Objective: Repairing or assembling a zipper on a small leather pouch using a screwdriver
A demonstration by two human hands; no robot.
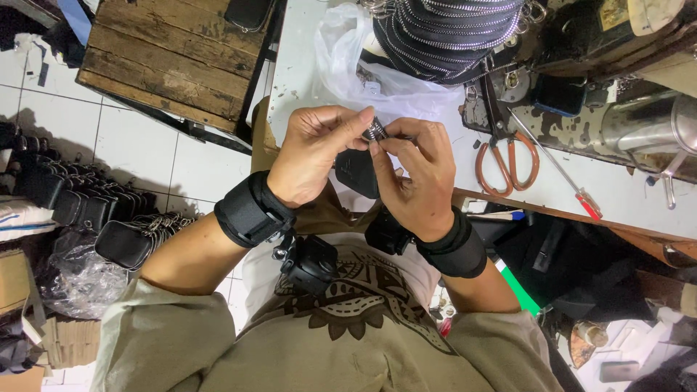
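Metal, small and silvery: a ring-like fitting (pixel 375 131) pinched between both hands at chest height, above the edge of the white worktop (pixel 305 65).

Head view, single entry.
- Left hand (pixel 314 154): curled closed, thumb and forefinger tips gripping the fitting from its left side. Black wrist strap (pixel 250 209) on the forearm.
- Right hand (pixel 412 174): likewise closed, fingertips meeting the fitting from the right and slightly below; a matching black band (pixel 454 247) at the wrist.
- Relation: the fitting sits between the two sets of fingertips, equally near to each hand; its long axis cannot be told, as the fingers hide most of it.
- Black pouch (pixel 356 174): dark fabric piece directly beneath the hands, partly covered by the right palm; whether the fitting is attached to it cannot be seen.
- Scissors (pixel 507 161), orange-handled, lie on the worktop well to the right of the hands, beside a red-handled screwdriver (pixel 563 176).
- Bundle of dark zipper chain (pixel 450 36) with a clear plastic bag (pixel 348 58) sits beyond the hands.
- Row of finished black pouches (pixel 80 207) on the tiled floor, far left.
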